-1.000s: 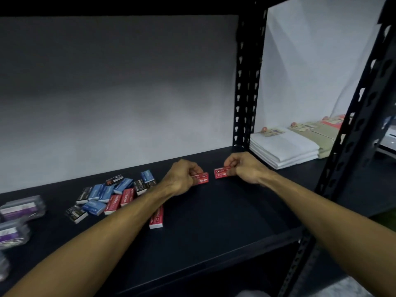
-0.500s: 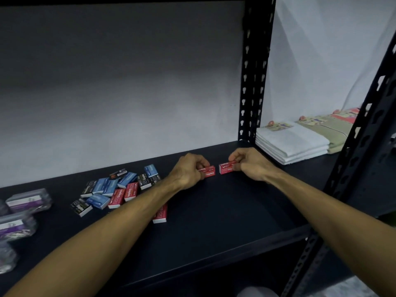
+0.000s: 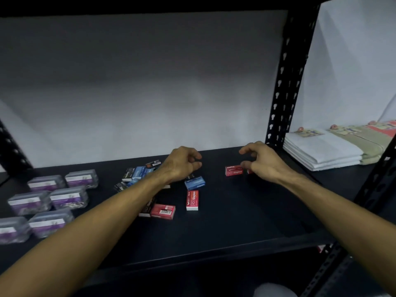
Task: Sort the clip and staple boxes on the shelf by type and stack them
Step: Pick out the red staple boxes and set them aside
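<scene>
A red staple box lies on the black shelf right of centre, with a second red edge showing behind my thumb. My right hand hovers at its right end, fingers spread, thumb at the box. My left hand hangs over the shelf with curled fingers and holds nothing. Just below it lies a blue box. Nearer me lie two more red boxes and a black one. A mixed pile of blue and black boxes sits behind my left forearm, partly hidden.
Several clear plastic clip boxes with purple labels are spread at the left. A perforated black upright stands at the back right. Beyond it lie folded white and green cloths. The shelf's front edge runs below my arms.
Both hands have let go of their red boxes, which now lie together on the shelf. My left hand has drawn back to the left. The view has swung left, showing more clip boxes.
</scene>
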Demonstrator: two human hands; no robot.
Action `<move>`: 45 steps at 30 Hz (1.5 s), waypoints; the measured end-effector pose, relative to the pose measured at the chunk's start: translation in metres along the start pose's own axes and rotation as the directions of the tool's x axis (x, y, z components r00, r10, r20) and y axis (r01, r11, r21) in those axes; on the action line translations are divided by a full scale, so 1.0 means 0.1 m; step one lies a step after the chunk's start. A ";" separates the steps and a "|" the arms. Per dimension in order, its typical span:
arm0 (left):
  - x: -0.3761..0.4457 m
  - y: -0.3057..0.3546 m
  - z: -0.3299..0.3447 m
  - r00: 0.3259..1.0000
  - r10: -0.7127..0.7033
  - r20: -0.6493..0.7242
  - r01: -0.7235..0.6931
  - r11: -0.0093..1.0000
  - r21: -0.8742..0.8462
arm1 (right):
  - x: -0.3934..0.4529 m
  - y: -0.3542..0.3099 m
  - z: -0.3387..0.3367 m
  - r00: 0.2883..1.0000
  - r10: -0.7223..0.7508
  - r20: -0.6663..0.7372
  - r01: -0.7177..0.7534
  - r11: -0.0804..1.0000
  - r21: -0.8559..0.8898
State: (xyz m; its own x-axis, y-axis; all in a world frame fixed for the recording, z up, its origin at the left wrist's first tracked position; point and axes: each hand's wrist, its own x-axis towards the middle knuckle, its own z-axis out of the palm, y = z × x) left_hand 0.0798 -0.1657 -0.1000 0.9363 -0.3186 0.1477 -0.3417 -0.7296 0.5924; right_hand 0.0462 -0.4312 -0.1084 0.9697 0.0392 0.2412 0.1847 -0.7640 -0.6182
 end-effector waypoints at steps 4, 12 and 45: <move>-0.20 -0.28 -0.28 0.994 -0.110 0.010 0.110 0.993 0.037 | 0.00 -0.37 0.21 0.992 -0.077 0.103 0.079 0.997 -0.011; -0.41 -0.64 -0.43 0.978 -0.197 0.065 0.183 0.967 0.179 | -0.04 -0.93 0.65 0.931 -0.210 0.300 0.217 0.976 0.008; -0.53 -0.51 -0.40 0.959 0.014 0.282 -0.050 0.991 0.121 | -0.24 -0.88 0.64 0.855 -0.069 0.515 0.014 0.994 0.110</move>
State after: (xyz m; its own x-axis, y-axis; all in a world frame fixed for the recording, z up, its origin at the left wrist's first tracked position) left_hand 0.0506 -0.0875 -0.1065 0.8705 -0.4866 -0.0737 -0.3953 -0.7806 0.4841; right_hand 0.0175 -0.3234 -0.1079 0.8983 0.4178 -0.1359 0.2148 -0.6875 -0.6937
